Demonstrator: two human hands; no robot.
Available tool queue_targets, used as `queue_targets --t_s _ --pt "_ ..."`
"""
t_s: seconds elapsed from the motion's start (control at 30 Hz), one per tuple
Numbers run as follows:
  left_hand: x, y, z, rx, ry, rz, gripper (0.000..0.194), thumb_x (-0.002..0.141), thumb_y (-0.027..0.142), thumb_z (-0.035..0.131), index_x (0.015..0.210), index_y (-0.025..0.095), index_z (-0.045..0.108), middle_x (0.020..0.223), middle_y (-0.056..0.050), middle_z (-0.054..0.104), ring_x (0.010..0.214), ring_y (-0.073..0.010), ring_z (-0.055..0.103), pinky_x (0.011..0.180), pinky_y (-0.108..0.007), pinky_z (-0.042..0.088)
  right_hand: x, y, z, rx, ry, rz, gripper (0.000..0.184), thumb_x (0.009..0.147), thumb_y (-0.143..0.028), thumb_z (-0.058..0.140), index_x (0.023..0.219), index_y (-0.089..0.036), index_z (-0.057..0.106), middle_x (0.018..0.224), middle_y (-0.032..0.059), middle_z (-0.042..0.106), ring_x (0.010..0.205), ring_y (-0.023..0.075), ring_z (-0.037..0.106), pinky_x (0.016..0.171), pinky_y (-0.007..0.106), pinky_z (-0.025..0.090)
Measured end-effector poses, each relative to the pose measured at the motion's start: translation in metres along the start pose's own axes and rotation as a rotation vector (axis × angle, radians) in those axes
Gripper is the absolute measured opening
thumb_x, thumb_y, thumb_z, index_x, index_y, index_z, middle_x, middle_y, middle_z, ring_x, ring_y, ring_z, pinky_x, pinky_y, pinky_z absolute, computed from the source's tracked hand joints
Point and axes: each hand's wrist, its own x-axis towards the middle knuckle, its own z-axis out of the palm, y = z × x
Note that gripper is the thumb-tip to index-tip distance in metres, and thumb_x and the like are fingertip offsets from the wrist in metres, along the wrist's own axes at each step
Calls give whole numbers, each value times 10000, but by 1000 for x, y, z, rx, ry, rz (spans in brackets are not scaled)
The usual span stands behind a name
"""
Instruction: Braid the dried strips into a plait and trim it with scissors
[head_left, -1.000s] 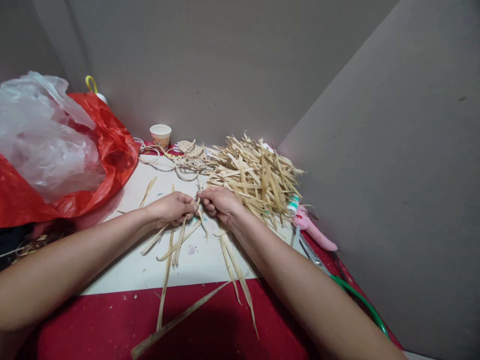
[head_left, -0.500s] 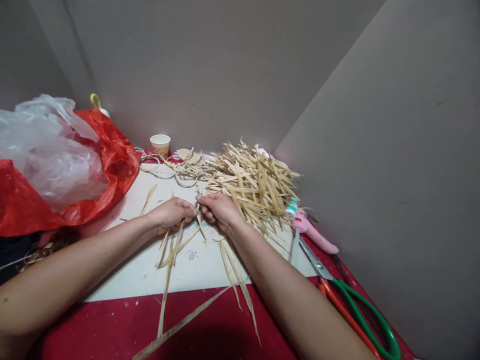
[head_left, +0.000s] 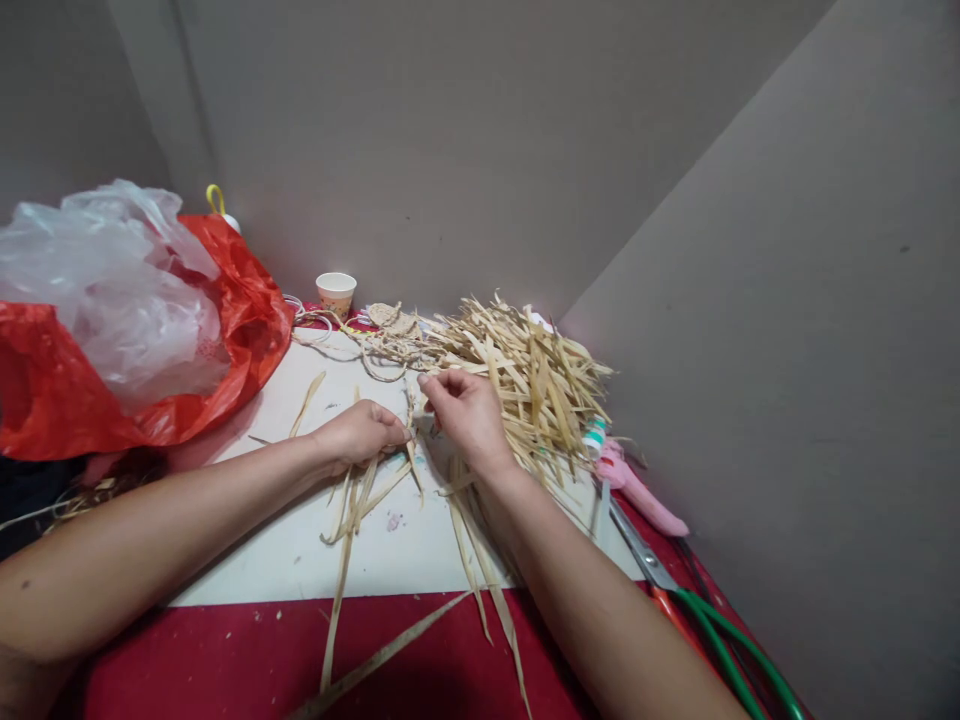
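Observation:
My left hand [head_left: 369,436] is closed, its thumb and fingertips pinching a thin twisted straw cord [head_left: 411,398] above the white board. From that grip a loose end hangs toward me. Just right of the cord is my right hand [head_left: 469,410], raised a little, its fingers curled in and the thumb and index tips close together. Whatever those fingers hold, if anything, is too small to make out. Several dry straw strips [head_left: 345,575] lie under and in front of my left hand, and more strips [head_left: 469,550] lie beside my right forearm.
A heap of dry straw strips [head_left: 536,385] lies behind my right hand. Scissors [head_left: 649,560] and a pink glue gun [head_left: 641,495] are at the right, near the grey wall. A paper cup [head_left: 336,292] stands at the back; a red plastic bag [head_left: 255,310] fills the left.
My right hand has moved up and right, its fingertips coming apart from the cord. My left hand keeps its pinch. The whole view has shifted slightly.

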Motion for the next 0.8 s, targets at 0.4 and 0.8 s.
queue_targets --t_s 0.4,0.8 --pt "-2 -5 1 11 32 18 281 744 167 558 484 174 452 363 71 329 309 -54 234 366 -232 162 79 -20 73 -800 -358 -164 116 633 -171 688 537 -186 626 624 66 631 633 176 563 575 268 358" --pt "-1 -3 -3 -14 -18 -13 278 744 196 576 488 174 470 380 65 366 314 -61 249 370 -247 156 89 1 10 -1 -459 -19 178 703 -286 692 641 -133 627 552 -4 604 478 62 492 479 177 385"
